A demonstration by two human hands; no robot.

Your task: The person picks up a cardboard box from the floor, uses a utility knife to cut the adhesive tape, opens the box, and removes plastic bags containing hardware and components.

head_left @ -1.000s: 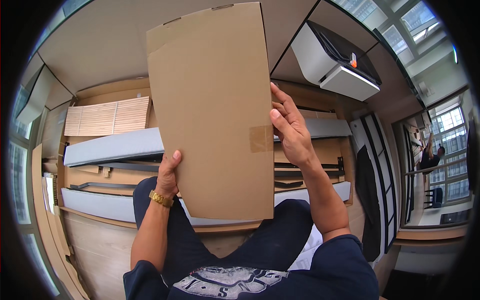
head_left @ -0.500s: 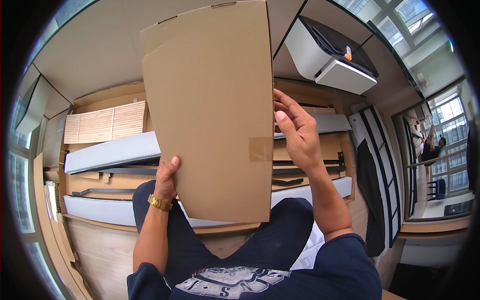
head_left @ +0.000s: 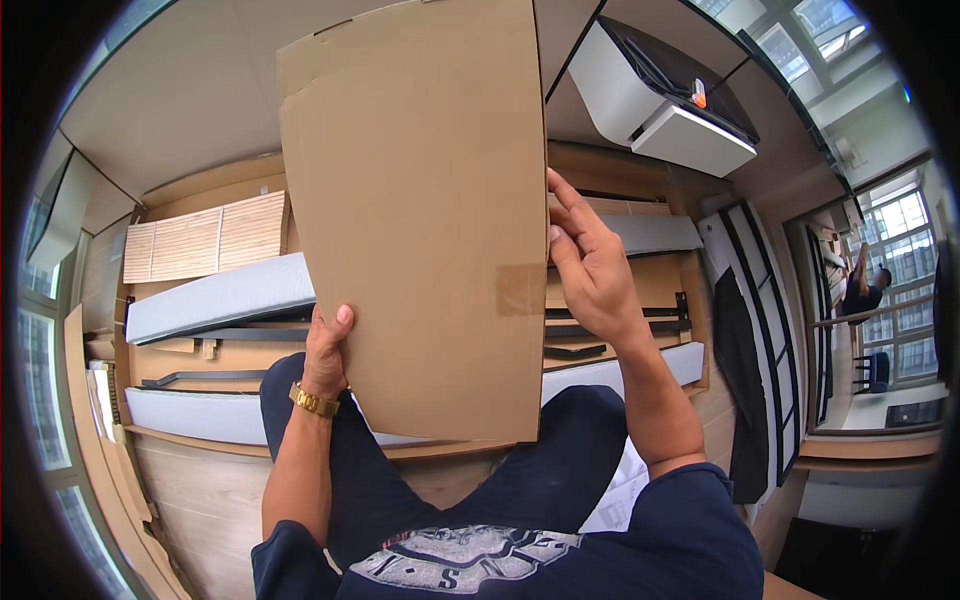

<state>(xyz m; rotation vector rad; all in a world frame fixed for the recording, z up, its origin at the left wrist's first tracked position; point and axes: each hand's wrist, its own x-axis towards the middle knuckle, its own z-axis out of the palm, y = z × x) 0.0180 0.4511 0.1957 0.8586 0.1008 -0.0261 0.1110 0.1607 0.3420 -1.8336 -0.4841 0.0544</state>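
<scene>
A flat brown cardboard box (head_left: 420, 220) stands tilted up in front of me, above my lap. My left hand (head_left: 326, 352) grips its lower left edge, the thumb on the broad face and the fingers hidden behind. At the right edge, my right hand (head_left: 592, 265) has its fingers curled against the narrow side, the thumb close to the corner; the fingertips are partly hidden by the box. Near that hand, a strip of brown tape (head_left: 520, 290) wraps over the edge. The top of the box runs out of view.
Beyond my knees lies a long open carton (head_left: 700, 340) holding grey-white padded pieces (head_left: 215, 300), slatted wood (head_left: 205, 245) and black metal bars (head_left: 215, 378). A white cabinet unit (head_left: 690, 140) stands at far right, a black-and-white frame (head_left: 760, 300) below it. Paper sheets (head_left: 620, 495) lie by my right leg.
My right hand has shifted slightly left and up, its thumb now closer against the box's edge. The left hand keeps its grip; the box has risen a little.
</scene>
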